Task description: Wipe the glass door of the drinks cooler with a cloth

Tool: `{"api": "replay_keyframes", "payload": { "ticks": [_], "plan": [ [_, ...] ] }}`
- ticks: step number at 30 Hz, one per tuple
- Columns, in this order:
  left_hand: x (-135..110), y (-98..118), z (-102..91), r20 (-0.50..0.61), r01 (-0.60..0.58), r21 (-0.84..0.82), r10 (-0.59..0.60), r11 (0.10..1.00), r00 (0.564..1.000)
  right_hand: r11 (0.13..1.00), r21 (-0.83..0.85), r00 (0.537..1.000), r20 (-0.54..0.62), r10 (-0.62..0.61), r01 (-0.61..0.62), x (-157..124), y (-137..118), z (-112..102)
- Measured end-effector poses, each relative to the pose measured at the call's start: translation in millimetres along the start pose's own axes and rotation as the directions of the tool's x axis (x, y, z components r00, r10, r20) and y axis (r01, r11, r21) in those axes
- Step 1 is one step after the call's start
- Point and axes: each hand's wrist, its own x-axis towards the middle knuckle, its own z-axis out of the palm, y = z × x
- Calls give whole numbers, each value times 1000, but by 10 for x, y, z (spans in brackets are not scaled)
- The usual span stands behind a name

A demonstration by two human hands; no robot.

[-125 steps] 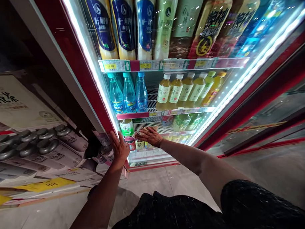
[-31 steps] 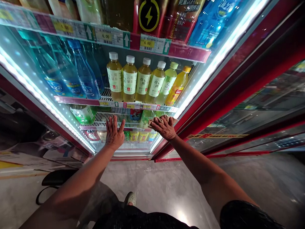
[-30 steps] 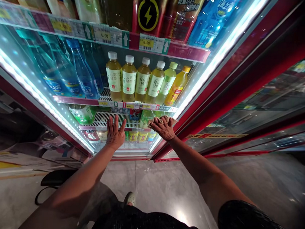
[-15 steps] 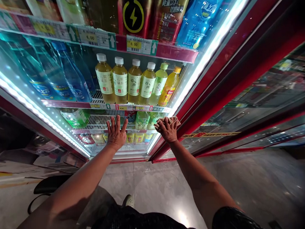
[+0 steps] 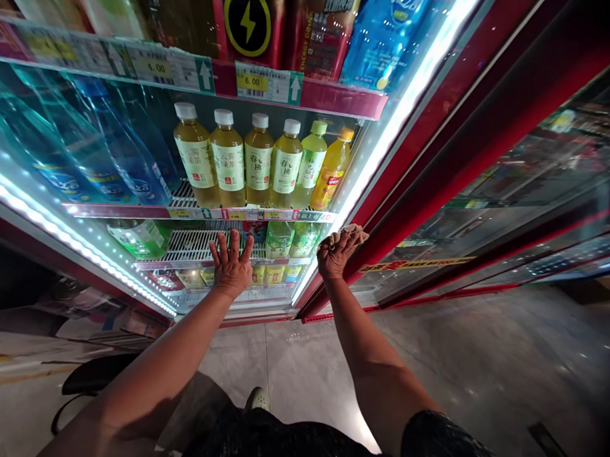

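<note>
My left hand is spread flat against the glass door of a lit drinks fridge, fingers apart and nothing in it. Farther right, my right hand presses a crumpled light-brown cloth near the right edge of the door, beside the red frame. Its fingers lie over the cloth. Behind the glass, tea bottles with white caps stand in a row above my hands. A yellow-orange bottle ends that row at the right.
Large blue bottles stand at the left of the shelf. Red and black energy drinks fill the shelf above. Another fridge door lies to the right. A black stool-like object is on the tiled floor at lower left.
My right hand has shifted slightly right and up with the cloth, turning a little. My left hand stays spread in nearly the same place. The view has moved slightly.
</note>
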Motion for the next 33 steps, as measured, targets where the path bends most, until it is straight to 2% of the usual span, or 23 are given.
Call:
{"api": "replay_keyframes", "payload": {
  "ticks": [4,6,9,11,13,16,19,21,23,27,31,33],
  "plan": [
    [-39,-43,55,-8,0,8,0,1000,1000,975,78,978,-9,209,-208,-347,-160,133],
    [-49,-44,57,-1,1,-16,-1,1000,1000,961,88,965,-20,263,-261,-379,-274,144],
    [-50,-31,47,-5,-10,-39,10,999,1000,969,84,965,-98,241,-234,-156,-447,78],
    [-47,-21,36,-10,-12,-27,11,1000,1000,983,62,973,-144,182,-174,50,-514,20],
    [-47,-15,24,-11,-9,-5,9,1000,1000,993,30,982,-143,119,-116,161,-509,-13],
    [-60,-15,-3,-11,-20,12,20,1000,1000,999,4,997,-49,52,-52,41,-387,6],
    [-79,-9,-51,-4,-51,1,51,999,999,995,9,994,51,94,-94,-221,-279,62],
    [-82,-6,-101,-7,-63,-17,63,998,998,985,18,984,48,169,-170,-293,-296,84],
    [-72,-27,-159,-31,-68,-27,67,997,997,974,33,975,-3,224,-223,-236,-386,78],
    [-37,-204,-229,-75,-46,-4,45,999,996,979,30,976,-86,201,-199,14,-600,21],
    [-86,-438,-184,14,-46,-24,46,999,999,987,21,987,-10,161,-160,-36,-634,31],
    [-150,-501,-157,80,-30,-54,35,998,996,964,45,965,25,262,-262,-171,-617,82]
  ]
}}
